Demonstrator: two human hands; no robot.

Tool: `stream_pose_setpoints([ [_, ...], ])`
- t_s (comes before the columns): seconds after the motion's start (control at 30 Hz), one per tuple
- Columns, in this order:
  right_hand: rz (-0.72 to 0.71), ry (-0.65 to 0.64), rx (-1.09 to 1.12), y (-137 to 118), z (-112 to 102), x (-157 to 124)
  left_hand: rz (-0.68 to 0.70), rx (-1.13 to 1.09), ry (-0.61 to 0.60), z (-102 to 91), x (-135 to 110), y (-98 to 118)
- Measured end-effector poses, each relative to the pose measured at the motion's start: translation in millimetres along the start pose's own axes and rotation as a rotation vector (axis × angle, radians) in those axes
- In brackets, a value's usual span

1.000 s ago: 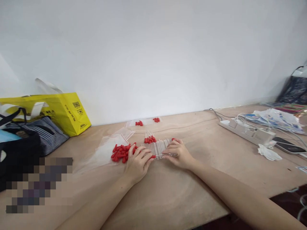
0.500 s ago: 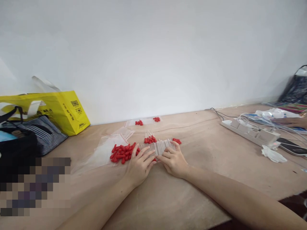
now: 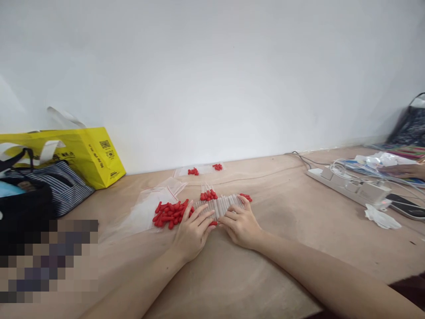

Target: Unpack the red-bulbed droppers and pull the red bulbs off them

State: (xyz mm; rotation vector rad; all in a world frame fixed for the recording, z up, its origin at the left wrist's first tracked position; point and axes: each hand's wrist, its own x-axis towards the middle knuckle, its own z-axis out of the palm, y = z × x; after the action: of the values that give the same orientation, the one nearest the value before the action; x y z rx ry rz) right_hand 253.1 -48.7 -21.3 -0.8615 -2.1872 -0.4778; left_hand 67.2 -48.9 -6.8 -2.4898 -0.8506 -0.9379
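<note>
A row of clear thin tubes (image 3: 221, 205) lies on the wooden table (image 3: 285, 248) in front of me. My left hand (image 3: 193, 230) rests with fingers stretched out on the near left end of the row, next to a pile of small red caps (image 3: 169, 212). My right hand (image 3: 239, 223) has its fingers curled over the near right part of the tubes, pinching at them; what it holds is hidden. A small bunch of red-capped tubes (image 3: 207, 193) lies just behind the row. A few red caps (image 3: 245, 196) lie at its right end.
Clear zip bags (image 3: 149, 206) lie left of the caps, and another bag with red caps (image 3: 202, 168) near the wall. A yellow bag (image 3: 83, 153) and striped bag (image 3: 63, 186) stand at left. A power strip (image 3: 345, 186), phone (image 3: 407, 206) and another person's hand (image 3: 403, 170) are at right.
My right hand slid left along the tubes toward my left hand, and both now meet at the row's near edge. Another person's hand came into view at far right.
</note>
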Motion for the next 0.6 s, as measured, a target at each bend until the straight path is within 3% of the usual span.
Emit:
stream_pose_setpoints([
  [0.6,-0.056,0.013,-0.072,-2.9,3.4,-2.6,0.027,0.043,-0.108,-5.5,4.3,3.4],
])
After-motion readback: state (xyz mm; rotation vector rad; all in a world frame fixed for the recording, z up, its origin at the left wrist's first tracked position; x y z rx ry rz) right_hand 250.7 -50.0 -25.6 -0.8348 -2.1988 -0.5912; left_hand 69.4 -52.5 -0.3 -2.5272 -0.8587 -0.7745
